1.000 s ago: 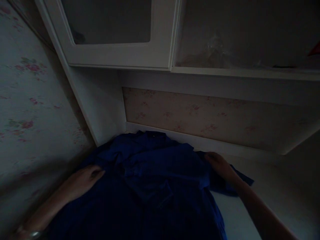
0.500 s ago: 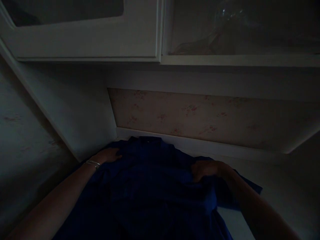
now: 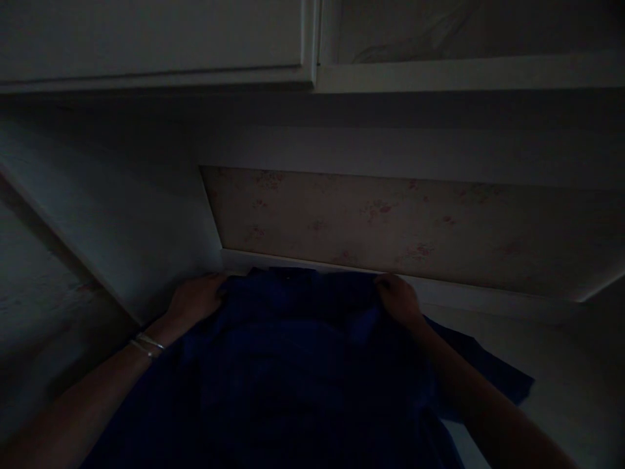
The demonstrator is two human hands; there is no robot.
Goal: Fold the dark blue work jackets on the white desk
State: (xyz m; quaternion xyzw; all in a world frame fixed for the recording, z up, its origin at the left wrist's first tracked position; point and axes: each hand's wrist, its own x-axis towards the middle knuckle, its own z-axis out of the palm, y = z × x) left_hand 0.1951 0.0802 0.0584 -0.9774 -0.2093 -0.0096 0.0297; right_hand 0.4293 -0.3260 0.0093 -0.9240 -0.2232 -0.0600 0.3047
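Note:
A dark blue shirt (image 3: 293, 365) lies spread over a white surface, its collar toward the back wall. My left hand (image 3: 199, 301), with a bracelet on the wrist, is closed on the shirt's left shoulder. On the other shoulder, my right hand (image 3: 398, 298) pinches the cloth near the back edge. The fabric between both hands looks stretched fairly straight. One sleeve spreads out to the right beyond my right forearm. Dim light hides the folds in the lower part of the shirt.
A white cabinet (image 3: 156, 45) overhangs the surface, with an open shelf (image 3: 463, 75) at its right holding something like clear plastic. Flowered wallpaper (image 3: 317, 215) covers the back wall. A white side panel (image 3: 161, 208) stands at the left. White countertop (image 3: 561, 365) shows at the right.
My right hand has moved up and back to the shirt's shoulder edge, and the cloth there has straightened. My left hand has shifted slightly left and closed on the cloth. The view has tilted down.

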